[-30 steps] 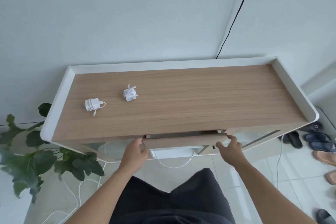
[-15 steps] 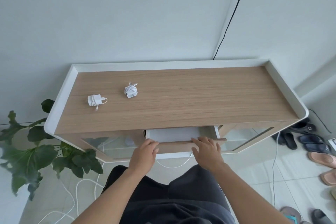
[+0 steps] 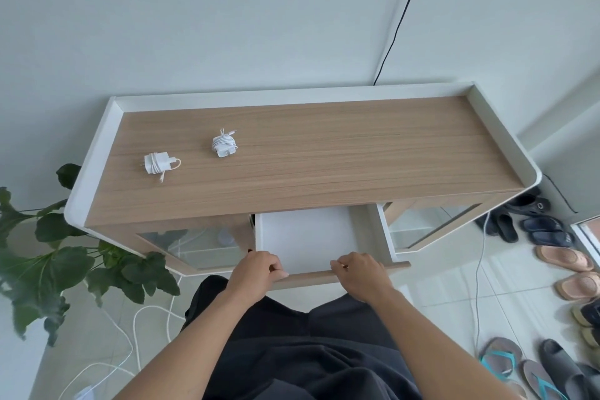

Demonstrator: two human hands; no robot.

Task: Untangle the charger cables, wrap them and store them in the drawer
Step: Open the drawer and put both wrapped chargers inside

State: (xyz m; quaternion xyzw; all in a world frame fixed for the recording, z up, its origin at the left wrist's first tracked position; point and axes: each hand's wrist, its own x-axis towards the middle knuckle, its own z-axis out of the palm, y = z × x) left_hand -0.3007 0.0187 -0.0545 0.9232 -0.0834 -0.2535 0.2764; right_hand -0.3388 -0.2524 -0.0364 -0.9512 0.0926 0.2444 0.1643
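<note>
Two white chargers with their cables wrapped round them lie on the wooden cabinet top [image 3: 324, 156]: one charger [image 3: 158, 163] at the left, another charger [image 3: 224, 144] a little farther back and to its right. Below the top's front edge the drawer [image 3: 302, 237] stands pulled out, its white inside bare. My left hand [image 3: 256, 271] grips the wooden drawer front at its left part. My right hand [image 3: 362, 273] grips the same front edge to the right of the middle.
A leafy plant [image 3: 58, 263] stands at the left of the cabinet, with white cords [image 3: 130, 334] on the tiled floor beneath. Several sandals and slippers [image 3: 548, 256] lie on the floor at the right. A black cable [image 3: 399, 16] runs down the wall corner.
The drawer has slid out from nearly shut to wide open. Both hands have come toward me with its front edge.
</note>
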